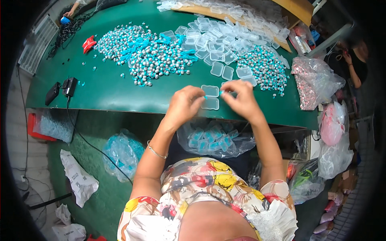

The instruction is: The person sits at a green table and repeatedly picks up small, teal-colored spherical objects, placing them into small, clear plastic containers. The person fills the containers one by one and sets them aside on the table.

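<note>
At the near edge of the green table lies an opened clear plastic case [210, 104], its two halves spread flat between my hands. My left hand [184, 106] is closed in a pinch at the case's left side, with a bit of turquoise showing at the fingertips. On the right side, my right hand [241, 100] pinches a small turquoise piece [221, 92] just beside the case. Small grey-and-turquoise pieces [263, 70] are heaped beyond my right hand. A larger heap of similar pieces [155, 62], mixed with turquoise cords [138, 47], spreads beyond my left hand.
Many clear cases [217, 40] are piled at the back, spilling from a cardboard box [295, 12]. A bag of filled cases [213, 138] hangs below the table edge. A black adapter [69, 86] with a cable sits left; a bag of pink pieces [307, 86] stands right. Another person's hand [69, 14] shows far left.
</note>
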Available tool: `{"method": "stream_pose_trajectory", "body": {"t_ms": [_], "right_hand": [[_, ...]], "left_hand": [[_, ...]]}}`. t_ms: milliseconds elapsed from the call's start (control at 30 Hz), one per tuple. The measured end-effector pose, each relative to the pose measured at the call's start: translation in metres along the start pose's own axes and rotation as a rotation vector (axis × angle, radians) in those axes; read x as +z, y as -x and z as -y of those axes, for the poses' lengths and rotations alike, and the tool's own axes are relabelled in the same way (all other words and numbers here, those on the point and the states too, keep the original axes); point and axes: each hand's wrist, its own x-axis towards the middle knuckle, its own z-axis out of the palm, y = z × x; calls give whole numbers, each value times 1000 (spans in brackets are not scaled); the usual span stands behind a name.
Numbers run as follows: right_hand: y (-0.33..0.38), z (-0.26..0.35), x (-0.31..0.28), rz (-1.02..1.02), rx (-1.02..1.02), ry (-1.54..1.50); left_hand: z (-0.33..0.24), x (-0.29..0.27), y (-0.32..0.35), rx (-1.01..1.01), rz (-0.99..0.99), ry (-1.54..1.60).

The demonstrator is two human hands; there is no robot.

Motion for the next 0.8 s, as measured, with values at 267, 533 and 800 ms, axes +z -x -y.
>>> {"method": "stream_pose_trajectory", "body": {"t_ms": [267,533,800], "right_hand": [[22,29,30,-19,-146,230],[-18,7,22,13,-151,179],[-133,-26,93,-110,-205,513]], "left_hand": [[0,11,8,122,45,-298],[-3,9,12,96,81,-314],[5,8,12,177,69,-280]]}}
